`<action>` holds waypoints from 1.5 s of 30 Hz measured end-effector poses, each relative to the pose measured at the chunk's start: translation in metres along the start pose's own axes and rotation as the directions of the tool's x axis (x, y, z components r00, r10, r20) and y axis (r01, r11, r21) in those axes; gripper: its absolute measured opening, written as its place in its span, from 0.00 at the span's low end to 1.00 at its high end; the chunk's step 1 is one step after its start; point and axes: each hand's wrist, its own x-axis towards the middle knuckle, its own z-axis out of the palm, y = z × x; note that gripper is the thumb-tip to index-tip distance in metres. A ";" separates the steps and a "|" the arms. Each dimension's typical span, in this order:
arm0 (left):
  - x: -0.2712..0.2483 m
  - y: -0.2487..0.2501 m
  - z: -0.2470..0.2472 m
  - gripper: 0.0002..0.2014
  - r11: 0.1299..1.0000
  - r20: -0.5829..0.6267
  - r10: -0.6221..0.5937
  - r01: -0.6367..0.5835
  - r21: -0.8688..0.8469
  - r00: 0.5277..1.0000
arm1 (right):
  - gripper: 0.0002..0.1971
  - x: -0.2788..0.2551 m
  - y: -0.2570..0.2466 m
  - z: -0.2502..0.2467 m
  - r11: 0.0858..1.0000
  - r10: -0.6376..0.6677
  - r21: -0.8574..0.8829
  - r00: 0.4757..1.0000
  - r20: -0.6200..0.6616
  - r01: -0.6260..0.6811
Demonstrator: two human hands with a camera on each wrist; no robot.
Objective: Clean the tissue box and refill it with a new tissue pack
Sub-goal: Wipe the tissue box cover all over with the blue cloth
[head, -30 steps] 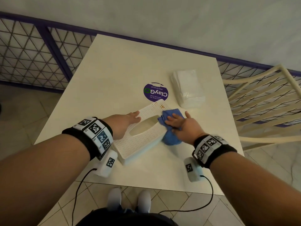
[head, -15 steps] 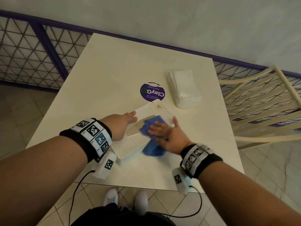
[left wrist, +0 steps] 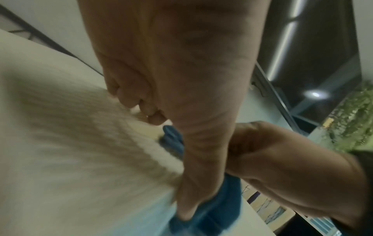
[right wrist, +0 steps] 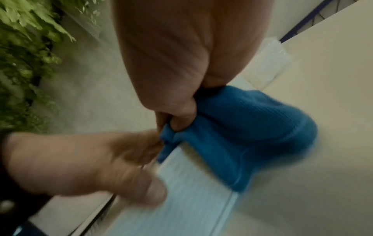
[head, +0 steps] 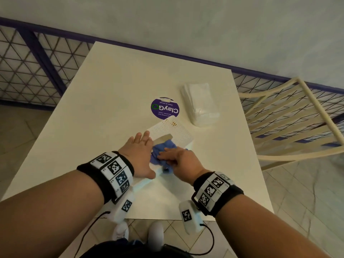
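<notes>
The tissue box, with a white perforated lid and a pale blue base, lies at an angle near the table's front. My left hand lies flat on its near left part, fingers straight on the lid and thumb along the near side. The right hand clutches a crumpled blue cloth and presses it on the lid beside the left hand. In the right wrist view the thumb and fingers pinch the cloth over the box's edge. The new tissue pack lies behind the box on the right.
A round purple ClayGo sticker sits on the white table just behind the box. A cream chair stands off the right edge. A purple lattice railing runs behind and to the left. The table's front edge is close to my wrists.
The right hand has dragged the blue cloth from the box's right side across the lid, up against the left hand. The left hand has stayed on the box.
</notes>
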 end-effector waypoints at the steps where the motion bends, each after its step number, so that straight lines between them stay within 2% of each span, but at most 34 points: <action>1: -0.001 -0.004 -0.002 0.57 0.999 0.011 0.049 -0.049 0.001 0.999 | 0.18 -0.007 0.000 -0.007 0.998 0.035 0.047 0.999 0.031 -0.037; 3: -0.003 -0.015 -0.009 0.57 0.989 0.040 0.139 -0.141 0.036 0.989 | 0.16 -0.018 0.002 -0.025 0.995 0.092 0.025 0.996 0.020 -0.093; 5: -0.004 -0.026 -0.017 0.56 0.977 0.059 0.176 -0.182 0.115 0.983 | 0.16 -0.024 0.010 -0.046 0.993 0.115 -0.005 0.984 -0.135 -0.117; 7: -0.004 -0.029 -0.021 0.56 0.973 0.050 0.180 -0.185 0.135 0.982 | 0.16 -0.027 0.016 -0.066 0.983 0.164 0.135 0.929 -0.332 -0.126; 9: -0.003 -0.021 -0.020 0.57 0.982 0.022 0.165 -0.166 0.088 0.986 | 0.16 -0.026 0.020 -0.073 0.936 0.213 0.347 0.878 -0.429 -0.057; 10: -0.003 -0.015 -0.018 0.58 0.987 0.020 0.142 -0.143 0.071 0.990 | 0.16 -0.023 0.018 -0.072 0.917 0.214 0.398 0.887 -0.410 -0.037; 11: -0.002 -0.010 -0.016 0.59 0.991 0.029 0.116 -0.117 0.061 0.993 | 0.17 -0.018 0.018 -0.066 0.919 0.186 0.392 0.925 -0.333 -0.043; 12: 0.000 -0.006 -0.014 0.59 0.994 0.042 0.092 -0.094 0.050 0.995 | 0.18 -0.012 0.017 -0.056 0.956 0.147 0.278 0.970 -0.193 -0.090; 13: 0.001 -0.004 -0.013 0.59 0.996 0.055 0.076 -0.078 0.035 0.996 | 0.21 -0.005 0.017 -0.044 0.991 0.128 0.043 0.992 -0.018 -0.127; 14: 0.003 -0.004 -0.014 0.59 0.997 0.062 0.067 -0.068 0.019 0.996 | 0.23 0.002 0.018 -0.033 0.973 0.145 -0.194 0.984 0.106 -0.123; 15: 0.004 -0.005 -0.014 0.59 0.998 0.065 0.064 -0.065 0.008 0.996 | 0.25 0.010 0.017 -0.025 0.931 0.169 -0.348 0.975 0.147 -0.109; 16: 0.004 -0.006 -0.015 0.59 0.998 0.065 0.064 -0.064 -0.003 0.996 | 0.26 0.017 0.013 -0.022 0.902 0.187 -0.418 0.972 0.141 -0.113; 19: 0.005 -0.007 -0.017 0.59 0.998 0.056 0.061 -0.061 0.001 0.997 | 0.27 0.031 0.002 -0.022 0.868 0.191 -0.483 0.974 0.119 -0.111; 23: 0.005 -0.007 -0.014 0.59 0.999 0.059 0.050 -0.050 -0.005 0.997 | 0.27 0.019 0.002 -0.022 0.855 0.226 -0.509 0.955 0.194 -0.099; 26: 0.004 -0.008 -0.011 0.59 0.999 0.056 0.047 -0.046 -0.025 0.997 | 0.28 -0.013 0.007 -0.019 0.881 0.216 -0.466 0.945 0.246 -0.080; 30: 0.005 -0.009 -0.010 0.60 0.994 0.034 0.059 -0.056 -0.094 0.998 | 0.28 -0.042 0.007 -0.012 0.943 0.131 -0.332 0.952 0.276 -0.033; 35: 0.008 -0.008 -0.012 0.61 0.989 0.027 0.047 -0.043 -0.144 0.999 | 0.29 -0.005 0.005 -0.020 0.920 0.211 -0.364 0.965 0.154 -0.143; 39: 0.008 -0.008 -0.013 0.62 0.985 0.021 0.043 -0.039 -0.171 0.999 | 0.30 0.036 -0.012 -0.012 0.909 0.172 -0.409 0.966 0.191 -0.081; 42: 0.006 -0.011 -0.013 0.63 0.979 0.012 0.050 -0.046 -0.200 0.999 | 0.29 0.038 -0.013 -0.012 0.903 0.155 -0.426 0.966 0.205 -0.054; 45: 0.006 -0.014 -0.011 0.62 0.978 0.004 0.049 -0.047 -0.205 0.999 | 0.28 0.018 0.001 -0.024 0.889 0.237 -0.437 0.954 0.181 -0.138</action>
